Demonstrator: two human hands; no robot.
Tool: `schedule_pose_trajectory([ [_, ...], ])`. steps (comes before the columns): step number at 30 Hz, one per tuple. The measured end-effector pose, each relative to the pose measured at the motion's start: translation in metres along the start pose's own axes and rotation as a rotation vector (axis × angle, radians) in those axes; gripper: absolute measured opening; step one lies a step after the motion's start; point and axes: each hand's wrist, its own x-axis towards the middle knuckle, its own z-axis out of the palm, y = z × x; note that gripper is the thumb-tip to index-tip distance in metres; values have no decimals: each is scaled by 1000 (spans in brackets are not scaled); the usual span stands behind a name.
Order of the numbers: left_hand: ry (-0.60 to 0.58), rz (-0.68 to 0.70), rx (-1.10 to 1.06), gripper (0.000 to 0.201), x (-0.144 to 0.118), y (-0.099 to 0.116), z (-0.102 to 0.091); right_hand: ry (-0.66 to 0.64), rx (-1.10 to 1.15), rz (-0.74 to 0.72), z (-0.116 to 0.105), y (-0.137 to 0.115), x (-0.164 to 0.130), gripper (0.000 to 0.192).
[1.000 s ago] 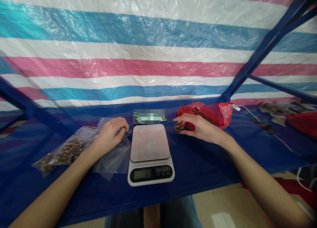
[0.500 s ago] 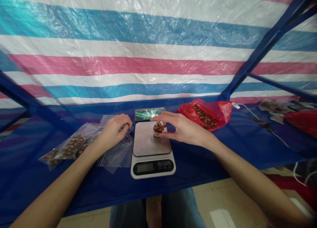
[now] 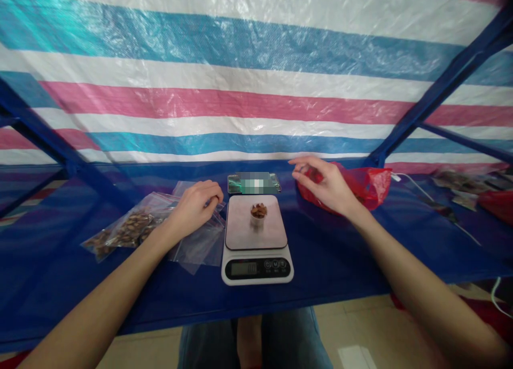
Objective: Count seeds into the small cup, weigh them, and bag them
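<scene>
A small clear cup (image 3: 257, 219) heaped with brown dried pieces (image 3: 258, 210) stands upright on the steel plate of a white digital scale (image 3: 256, 277). My right hand (image 3: 326, 185) is off the cup, with fingers and thumb apart and nothing between them. It hovers at the left side of a red plastic bag (image 3: 379, 186), covering most of what the bag holds. My left hand (image 3: 199, 203) lies curled left of the scale, over clear zip bags (image 3: 196, 246); I see nothing in its fingers, though the palm is hidden.
Filled zip bags of brown pieces (image 3: 134, 227) lie at the left. Behind the scale is a phone (image 3: 236, 183) with a lit, partly blurred screen. A white cable (image 3: 417, 187) and other packets (image 3: 460, 181) lie at right. Blue frame posts (image 3: 433, 99) stand before a striped tarp (image 3: 224, 104).
My right hand has let go of the cup and moved right to the red bag. The cup stays on the scale. My left hand has hardly moved; the view has shifted slightly.
</scene>
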Motion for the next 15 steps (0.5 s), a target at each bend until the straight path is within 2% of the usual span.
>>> schedule_pose_trajectory([
  [2,-2,-2,-3,26,0,-1,1,116,-49,39,4,12,-6,22],
  [4,-5,-2,-7,26,0,-1,1,167,-73,56,9,17,-11,21],
  [10,0,2,-14,26,0,0,-1,182,-98,25,17,7,-14,23],
  [15,4,-13,-21,26,-1,-1,-1,144,-90,31,18,10,-15,23],
])
